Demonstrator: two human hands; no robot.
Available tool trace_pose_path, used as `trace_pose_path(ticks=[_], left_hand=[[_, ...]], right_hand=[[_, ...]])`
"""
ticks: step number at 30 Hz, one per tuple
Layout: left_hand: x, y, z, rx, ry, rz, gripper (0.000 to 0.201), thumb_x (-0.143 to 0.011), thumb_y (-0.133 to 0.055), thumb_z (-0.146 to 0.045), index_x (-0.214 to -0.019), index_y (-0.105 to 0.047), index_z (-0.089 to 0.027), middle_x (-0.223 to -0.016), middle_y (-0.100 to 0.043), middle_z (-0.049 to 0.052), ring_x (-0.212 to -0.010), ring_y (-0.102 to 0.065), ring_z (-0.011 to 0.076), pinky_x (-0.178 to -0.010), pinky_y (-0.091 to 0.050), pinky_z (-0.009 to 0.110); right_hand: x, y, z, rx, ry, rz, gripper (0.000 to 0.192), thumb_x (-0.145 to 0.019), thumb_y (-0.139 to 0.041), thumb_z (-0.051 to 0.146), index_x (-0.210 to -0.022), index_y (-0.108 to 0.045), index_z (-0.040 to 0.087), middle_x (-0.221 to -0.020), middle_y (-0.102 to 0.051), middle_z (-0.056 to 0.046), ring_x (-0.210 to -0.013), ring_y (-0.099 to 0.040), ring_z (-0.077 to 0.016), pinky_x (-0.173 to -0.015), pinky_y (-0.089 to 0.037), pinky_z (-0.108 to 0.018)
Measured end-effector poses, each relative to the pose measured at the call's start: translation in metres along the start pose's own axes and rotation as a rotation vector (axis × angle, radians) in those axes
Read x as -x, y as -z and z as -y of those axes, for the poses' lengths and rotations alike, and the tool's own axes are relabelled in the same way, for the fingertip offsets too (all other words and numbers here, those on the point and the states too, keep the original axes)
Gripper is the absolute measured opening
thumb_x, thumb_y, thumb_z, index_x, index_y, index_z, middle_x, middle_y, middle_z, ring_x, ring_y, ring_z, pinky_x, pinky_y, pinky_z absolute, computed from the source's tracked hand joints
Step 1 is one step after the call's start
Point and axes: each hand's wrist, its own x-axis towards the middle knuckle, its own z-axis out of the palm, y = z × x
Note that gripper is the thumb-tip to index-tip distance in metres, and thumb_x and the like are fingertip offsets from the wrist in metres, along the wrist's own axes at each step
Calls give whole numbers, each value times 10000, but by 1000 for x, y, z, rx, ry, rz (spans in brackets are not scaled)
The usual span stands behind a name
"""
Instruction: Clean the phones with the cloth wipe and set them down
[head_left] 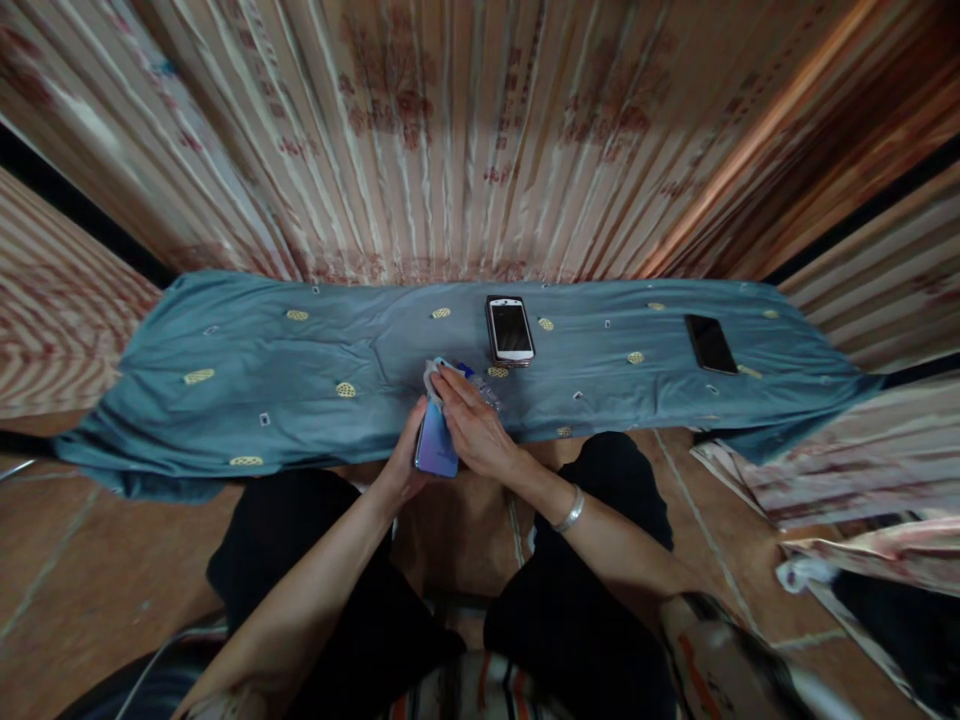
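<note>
holding a lilac-blue phone (436,448) upright on edge, just in front of the near hem of a blue-grey cloth (225,360) spread over a low surface. left hand (405,465) wrapped around the phone's lower edge and back, fingers curled shut on it from beneath. right hand (472,425) laid flat against the phone's face, fingers stretched forward and pressing a small pale wipe (433,372) to its upper end, so both hands meet on the one phone, close together. silver bangle (570,513) around the right wrist. lying behind the hands on the cloth, a white-framed phone (510,329) face up with a dark screen, and well off to the right a black phone (710,343), also flat. cloth dotted with small yellow oval motifs. striped, flowered curtain (465,130) hanging behind the whole spread. black-trousered knees (585,600) parted below the forearms, with brown tiled floor (67,570) on either side. whether the small clear object just beyond the right fingertips touches them cannot be told.
</note>
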Motion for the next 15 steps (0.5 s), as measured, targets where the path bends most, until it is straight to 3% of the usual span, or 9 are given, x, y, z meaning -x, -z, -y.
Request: trace_pose_path(ticks=[7,10,15], left_hand=[[-6,0,-3,90,-49,-115,409,-1042,-380,-283,-1334,-606,-106,-1038,-774,58,-1049,-712,147,-982,-516,220],[-8,1,-1,100,-48,-93,391,-1033,-412,-293,-1313,-627,-125,-1018,-774,41,-1031,-713,135,-984,-505,206],[-13,6,3,102,-79,-35,393,-996,-486,-330,-1299,-641,-133,-1124,-760,63,-1122,-683,165,-1030,-484,235]], right_hand=[[9,-8,5,-35,96,42,548,-986,-336,126,-1531,-385,83,-1560,-425,-189,-1490,-349,-269,-1242,-321,-458],[8,-6,1,-34,87,53,582,-965,-349,109,-1547,-360,130,-1568,-422,-159,-1492,-344,-246,-1236,-331,-478],[9,-6,1,-15,93,51,558,-976,-339,128,-1533,-376,104,-1568,-414,-160,-1498,-331,-235,-1241,-327,-451]])
